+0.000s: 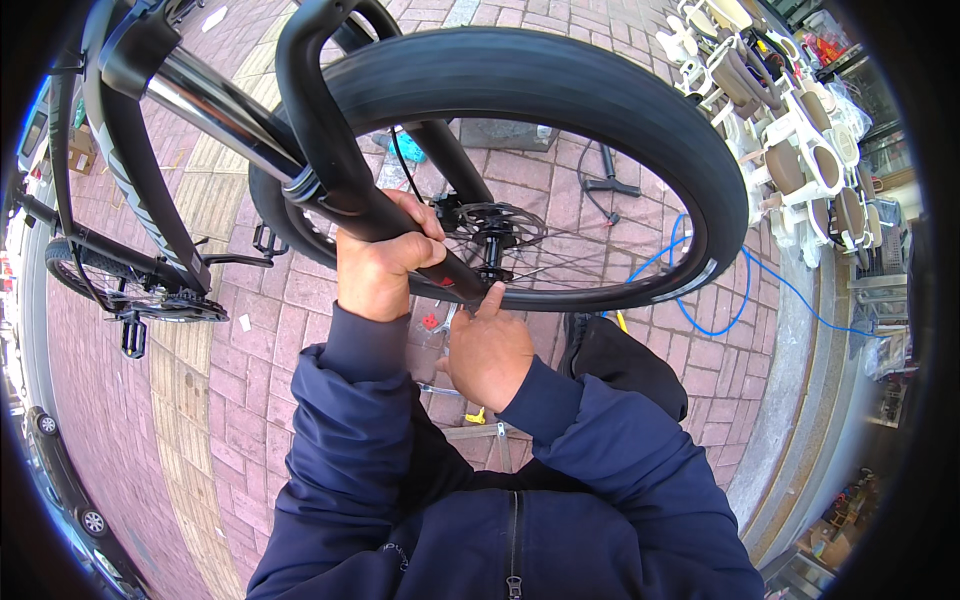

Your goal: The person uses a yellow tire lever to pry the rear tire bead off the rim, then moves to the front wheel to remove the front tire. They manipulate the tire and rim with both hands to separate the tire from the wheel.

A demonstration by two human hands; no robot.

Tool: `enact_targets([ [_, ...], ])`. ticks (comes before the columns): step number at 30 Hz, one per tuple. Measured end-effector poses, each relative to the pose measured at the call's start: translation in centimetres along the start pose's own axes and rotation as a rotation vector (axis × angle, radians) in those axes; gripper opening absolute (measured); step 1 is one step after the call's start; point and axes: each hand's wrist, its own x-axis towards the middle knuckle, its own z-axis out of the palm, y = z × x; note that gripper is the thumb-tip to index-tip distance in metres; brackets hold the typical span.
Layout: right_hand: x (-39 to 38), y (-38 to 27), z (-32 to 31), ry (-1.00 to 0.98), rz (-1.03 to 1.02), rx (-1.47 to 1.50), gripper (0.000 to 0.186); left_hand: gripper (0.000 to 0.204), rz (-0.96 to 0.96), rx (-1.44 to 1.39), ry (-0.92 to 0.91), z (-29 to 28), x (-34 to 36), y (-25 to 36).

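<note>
A black bicycle fork [330,140] with silver upper tubes slants across the upper left, with the front wheel [540,70] set between its legs. My left hand [385,255] is wrapped round the nearer lower fork leg. Beside the wheel hub [492,245], my right hand [490,350] reaches to the lower end of that leg. Its index finger is stretched out and touches near the axle end; the thumb stands a little apart from it. The undersides of its other fingers are hidden. A disc brake rotor [520,225] sits at the hub's far side.
The bicycle frame [130,170] extends left to the rear wheel and a pedal [134,335]. Past the front wheel lie a hand pump [608,185] and a blue hose [735,325]. A yellow tool [475,416] lies below my hands. White and brown child seats [790,165] are piled at the right.
</note>
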Motion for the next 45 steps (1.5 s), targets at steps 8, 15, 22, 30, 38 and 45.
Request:
enact_targets([
  [8,-0.05,-0.05,-0.12,0.006,-0.001,-0.001,0.077,0.035,-0.008,-0.005,0.002,-0.02,0.03,0.00],
  [15,-0.05,-0.04,-0.08,0.017,-0.003,-0.006,0.076,0.036,0.003,-0.003,0.002,0.10,-0.04,0.06],
  [22,0.01,-0.15,-0.23,-0.005,0.019,0.008,0.076,0.034,0.008,0.017,0.009,0.19,-0.04,0.13],
  [30,-0.01,-0.11,-0.14,-0.003,0.006,-0.008,0.077,0.034,-0.008,0.019,0.009,0.17,-0.02,0.22],
  [38,0.00,-0.18,0.01,0.005,0.004,-0.027,0.077,0.035,-0.006,0.031,0.009,0.02,-0.07,0.11],
  [45,0.05,-0.05,0.06,-0.011,0.010,0.011,0.076,0.035,-0.006,0.011,0.007,0.13,-0.03,-0.06],
])
